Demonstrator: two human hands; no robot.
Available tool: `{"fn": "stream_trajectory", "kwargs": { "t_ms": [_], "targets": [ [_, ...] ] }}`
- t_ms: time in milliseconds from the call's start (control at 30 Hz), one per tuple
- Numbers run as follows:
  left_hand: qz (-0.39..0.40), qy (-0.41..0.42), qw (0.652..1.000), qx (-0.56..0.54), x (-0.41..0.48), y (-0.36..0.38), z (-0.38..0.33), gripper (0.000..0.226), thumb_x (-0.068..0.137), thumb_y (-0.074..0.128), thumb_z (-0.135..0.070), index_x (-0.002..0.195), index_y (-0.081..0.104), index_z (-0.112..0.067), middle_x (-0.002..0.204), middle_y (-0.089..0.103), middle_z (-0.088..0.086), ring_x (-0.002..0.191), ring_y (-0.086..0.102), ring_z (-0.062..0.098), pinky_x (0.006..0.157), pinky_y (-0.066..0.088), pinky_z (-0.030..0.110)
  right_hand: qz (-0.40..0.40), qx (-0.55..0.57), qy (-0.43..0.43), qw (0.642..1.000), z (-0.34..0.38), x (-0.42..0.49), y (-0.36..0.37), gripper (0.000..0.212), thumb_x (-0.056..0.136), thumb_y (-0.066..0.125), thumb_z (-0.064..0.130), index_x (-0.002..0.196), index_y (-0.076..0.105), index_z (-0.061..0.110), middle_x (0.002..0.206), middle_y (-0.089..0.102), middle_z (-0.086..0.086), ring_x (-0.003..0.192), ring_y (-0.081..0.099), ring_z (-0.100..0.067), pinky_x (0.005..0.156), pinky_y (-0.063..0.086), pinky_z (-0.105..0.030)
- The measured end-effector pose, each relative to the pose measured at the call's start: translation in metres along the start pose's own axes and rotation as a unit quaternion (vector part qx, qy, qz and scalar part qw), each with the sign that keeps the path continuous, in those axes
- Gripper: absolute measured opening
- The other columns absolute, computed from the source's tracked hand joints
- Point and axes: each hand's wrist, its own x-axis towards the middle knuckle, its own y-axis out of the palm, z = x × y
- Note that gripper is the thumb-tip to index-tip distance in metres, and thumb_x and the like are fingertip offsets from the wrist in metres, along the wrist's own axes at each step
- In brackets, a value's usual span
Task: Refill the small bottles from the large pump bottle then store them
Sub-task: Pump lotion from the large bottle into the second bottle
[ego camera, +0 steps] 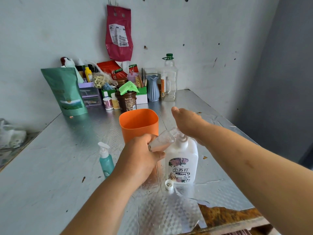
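A large white pump bottle [183,160] with a flower label stands on the foil-covered table. My right hand [188,123] lies flat on top of its pump head, fingers straight. My left hand [144,155] grips a small clear bottle [165,138], tilted so its open mouth meets the pump spout. A small white cap [169,184] lies on the table in front of the big bottle. A small teal pump bottle [106,161] stands to the left of my left hand.
An orange cup [135,122] stands just behind my hands. Along the back wall sit a green pouch [66,92], small bottles, a brown jar [126,100], a blue vase [153,88] and a clear jug [168,78]. The table's torn front edge [225,216] is at lower right.
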Motion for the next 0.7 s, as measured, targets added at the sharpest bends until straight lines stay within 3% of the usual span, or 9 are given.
{"fn": "stream_trajectory", "kwargs": {
  "t_ms": [67, 133, 200, 333, 433, 500, 600, 700],
  "targets": [
    [0.002, -0.001, 1.000, -0.003, 0.000, 0.001, 0.000, 0.030, 0.082, 0.076, -0.030, 0.111, 0.067, -0.030, 0.095, 0.070, -0.013, 0.086, 0.064, 0.008, 0.065, 0.044, 0.024, 0.006, -0.007, -0.005, 1.000, -0.001, 0.003, 0.002, 0.016, 0.092, 0.024, -0.003, 0.096, 0.022, 0.013, 0.068, 0.024, 0.000, 0.088, 0.035, -0.024, 0.079, 0.028, -0.040],
    [0.004, 0.003, 1.000, -0.003, 0.000, 0.001, 0.000, 0.027, 0.082, 0.076, -0.030, 0.108, 0.067, -0.030, 0.093, 0.070, -0.013, 0.085, 0.064, 0.008, 0.065, 0.043, 0.024, 0.009, -0.017, -0.011, 1.000, -0.002, 0.005, 0.003, 0.019, 0.091, 0.024, -0.003, 0.099, 0.026, 0.014, 0.068, 0.023, 0.000, 0.088, 0.035, -0.024, 0.090, 0.036, -0.046],
    [0.007, 0.005, 1.000, -0.003, 0.001, 0.001, 0.002, 0.023, 0.082, 0.076, -0.029, 0.103, 0.067, -0.031, 0.090, 0.069, -0.014, 0.083, 0.064, 0.007, 0.065, 0.044, 0.025, 0.011, -0.026, -0.015, 0.999, -0.003, 0.006, 0.004, 0.021, 0.091, 0.024, -0.004, 0.099, 0.026, 0.015, 0.068, 0.023, 0.000, 0.088, 0.035, -0.023, 0.099, 0.035, -0.050],
    [0.008, -0.003, 1.000, -0.017, 0.003, 0.004, 0.007, 0.022, 0.081, 0.077, -0.029, 0.100, 0.068, -0.033, 0.087, 0.070, -0.015, 0.081, 0.064, 0.004, 0.064, 0.042, 0.024, 0.010, -0.046, -0.033, 0.998, -0.005, 0.006, 0.009, 0.021, 0.091, 0.024, -0.005, 0.098, 0.023, 0.015, 0.068, 0.021, 0.002, 0.089, 0.032, -0.022, 0.098, 0.033, -0.048],
    [0.016, -0.013, 1.000, -0.019, 0.003, 0.007, 0.009, 0.022, 0.081, 0.077, -0.028, 0.101, 0.068, -0.032, 0.088, 0.070, -0.014, 0.082, 0.064, 0.005, 0.065, 0.044, 0.025, 0.017, -0.063, -0.035, 0.997, -0.005, 0.006, 0.015, 0.035, 0.091, 0.024, -0.004, 0.118, 0.036, 0.014, 0.084, 0.033, -0.004, 0.103, 0.045, -0.031, 0.108, 0.028, -0.051],
    [0.014, -0.014, 1.000, -0.018, 0.003, 0.007, 0.008, 0.022, 0.081, 0.077, -0.029, 0.100, 0.067, -0.033, 0.088, 0.070, -0.015, 0.082, 0.064, 0.006, 0.066, 0.044, 0.025, 0.024, -0.072, -0.032, 0.997, -0.004, 0.006, 0.015, 0.039, 0.091, 0.024, -0.004, 0.126, 0.035, 0.009, 0.090, 0.033, -0.007, 0.110, 0.047, -0.033, 0.107, 0.029, -0.052],
    [0.009, -0.009, 1.000, -0.023, 0.001, 0.004, 0.005, 0.021, 0.081, 0.077, -0.027, 0.099, 0.067, -0.033, 0.087, 0.070, -0.015, 0.082, 0.064, 0.006, 0.063, 0.040, 0.024, 0.010, -0.064, -0.034, 0.997, -0.004, 0.005, 0.010, 0.024, 0.091, 0.024, -0.005, 0.105, 0.032, 0.012, 0.069, 0.025, -0.001, 0.091, 0.036, -0.026, 0.104, 0.031, -0.053],
    [0.011, -0.001, 1.000, -0.016, 0.000, 0.000, 0.000, 0.021, 0.082, 0.076, -0.027, 0.100, 0.067, -0.031, 0.090, 0.069, -0.014, 0.084, 0.063, 0.008, 0.062, 0.039, 0.023, -0.016, -0.032, -0.031, 0.999, -0.002, 0.003, 0.001, 0.016, 0.091, 0.024, -0.004, 0.096, 0.023, 0.011, 0.067, 0.021, 0.000, 0.089, 0.032, -0.023, 0.090, 0.034, -0.045]
  ]
}}
